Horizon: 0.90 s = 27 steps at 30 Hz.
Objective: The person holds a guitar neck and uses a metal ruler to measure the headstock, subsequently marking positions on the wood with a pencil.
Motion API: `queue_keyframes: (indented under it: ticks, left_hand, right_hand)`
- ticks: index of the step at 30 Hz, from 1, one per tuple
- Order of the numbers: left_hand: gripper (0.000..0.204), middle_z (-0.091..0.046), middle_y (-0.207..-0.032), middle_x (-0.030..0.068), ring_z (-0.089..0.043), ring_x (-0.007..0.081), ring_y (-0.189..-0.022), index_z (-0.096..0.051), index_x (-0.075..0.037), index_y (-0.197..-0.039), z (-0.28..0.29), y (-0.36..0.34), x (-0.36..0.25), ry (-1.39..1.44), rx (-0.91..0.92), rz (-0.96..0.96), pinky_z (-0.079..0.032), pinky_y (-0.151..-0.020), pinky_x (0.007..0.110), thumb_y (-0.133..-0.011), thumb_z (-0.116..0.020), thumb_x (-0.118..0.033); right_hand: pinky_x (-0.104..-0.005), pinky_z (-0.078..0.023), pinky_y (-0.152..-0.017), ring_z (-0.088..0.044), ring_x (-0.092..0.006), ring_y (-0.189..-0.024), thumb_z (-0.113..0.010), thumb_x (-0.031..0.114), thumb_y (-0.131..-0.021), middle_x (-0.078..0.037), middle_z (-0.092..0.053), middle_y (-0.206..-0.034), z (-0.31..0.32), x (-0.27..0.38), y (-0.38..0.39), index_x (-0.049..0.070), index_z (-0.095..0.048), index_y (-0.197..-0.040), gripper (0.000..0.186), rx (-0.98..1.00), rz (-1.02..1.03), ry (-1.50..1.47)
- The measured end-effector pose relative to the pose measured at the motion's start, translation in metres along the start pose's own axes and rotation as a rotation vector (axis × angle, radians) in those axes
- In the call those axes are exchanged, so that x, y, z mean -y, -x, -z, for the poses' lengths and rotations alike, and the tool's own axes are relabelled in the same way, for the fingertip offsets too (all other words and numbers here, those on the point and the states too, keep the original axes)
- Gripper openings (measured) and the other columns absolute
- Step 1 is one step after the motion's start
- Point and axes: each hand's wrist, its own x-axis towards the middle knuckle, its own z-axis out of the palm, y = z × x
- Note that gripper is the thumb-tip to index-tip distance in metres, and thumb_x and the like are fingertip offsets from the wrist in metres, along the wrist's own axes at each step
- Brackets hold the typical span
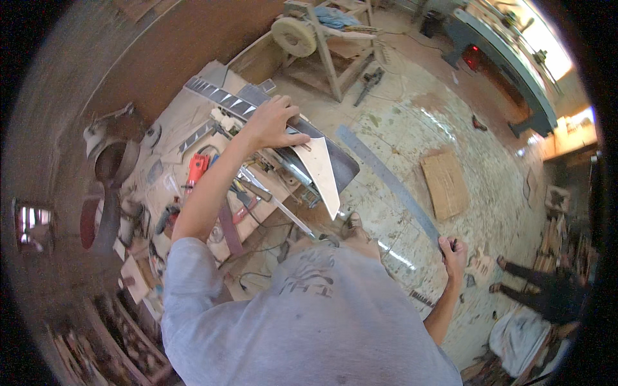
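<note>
My left hand (273, 123) is closed over a guitar neck, its dark fretboard (219, 96) set with pale pointed inlays. Just past my thumb, a pale, pointed headstock-shaped piece (320, 170) sticks out toward me; my hand hides where it meets the neck. Beneath is a dark flat panel (346, 168) with a rounded corner. Out to the right, my right hand (454, 256) grips the near end of a long grey metal ruler (393, 183), which slants up toward the bench. Something small and dark shows at its fingers, too small to name.
On the cluttered bench lie a red power tool (197, 170), a metal bar (283, 209) and hand tools. A wooden frame with a round wheel (293, 36) stands beyond. Cardboard (444, 185) lies on the floor. Another person's legs (531, 283) show at right, near a grey machine (502, 71).
</note>
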Motion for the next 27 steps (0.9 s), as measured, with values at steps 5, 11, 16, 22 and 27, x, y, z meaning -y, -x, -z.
queue_keyframes:
  ticks: [5,11,16,22,27]
  left_hand:
    - [0.049,-0.061,-0.129,0.0198,-0.057,0.0397,-0.127,-0.068,-0.005,-0.118,-0.040,0.029,-0.049,0.076,-0.597,0.228,-0.046,-0.108,0.047,-0.083,-0.087,-0.034]
    - [0.040,-0.062,-0.123,0.0195,-0.057,0.0383,-0.116,-0.063,-0.001,-0.120,-0.087,0.063,-0.136,0.331,-1.072,0.874,-0.046,-0.101,0.047,-0.090,-0.080,-0.020]
    - [0.024,-0.066,-0.111,0.0097,-0.062,0.0206,-0.098,-0.069,-0.001,-0.112,-0.090,0.066,-0.192,0.066,-0.945,0.709,-0.050,-0.079,0.035,-0.094,-0.077,-0.015]
    - [0.037,-0.066,-0.136,0.0211,-0.073,0.0259,-0.109,-0.061,0.002,-0.132,-0.092,0.025,-0.267,1.881,-0.514,0.907,-0.059,-0.090,0.034,-0.113,-0.055,-0.030]
    - [0.049,-0.062,-0.138,0.0232,-0.071,0.0302,-0.114,-0.050,0.005,-0.140,-0.119,-0.033,-0.265,2.172,-0.988,0.929,-0.060,-0.099,0.041,-0.115,-0.051,-0.037]
  right_hand:
    - [-0.0303,-0.036,-0.053,-0.050,-0.0081,-0.058,-0.085,0.054,-0.088,0.004,-0.055,-0.062,0.034,-0.005,-0.117,0.009,-0.067,-0.072,0.051,0.251,0.148,0.167]
    - [-0.0282,-0.032,-0.053,-0.045,-0.0052,-0.057,-0.083,0.045,-0.092,0.007,-0.050,-0.062,0.030,0.045,-0.214,0.011,-0.059,-0.068,0.047,0.473,0.370,0.362]
    - [-0.0306,-0.033,-0.056,-0.043,-0.0071,-0.060,-0.086,0.050,-0.087,0.005,-0.045,-0.061,0.014,0.083,-0.269,0.009,-0.053,-0.063,0.057,0.541,0.536,0.385]
    - [-0.0332,-0.034,-0.056,-0.044,-0.0094,-0.060,-0.087,0.047,-0.085,0.005,-0.045,-0.061,0.008,0.118,-0.316,0.007,-0.058,-0.063,0.055,0.579,0.577,0.469]
    - [-0.0278,-0.032,-0.051,-0.044,-0.0067,-0.052,-0.086,0.044,-0.089,0.006,-0.047,-0.056,0.000,0.129,-0.354,0.009,-0.056,-0.062,0.054,0.603,0.592,0.466]
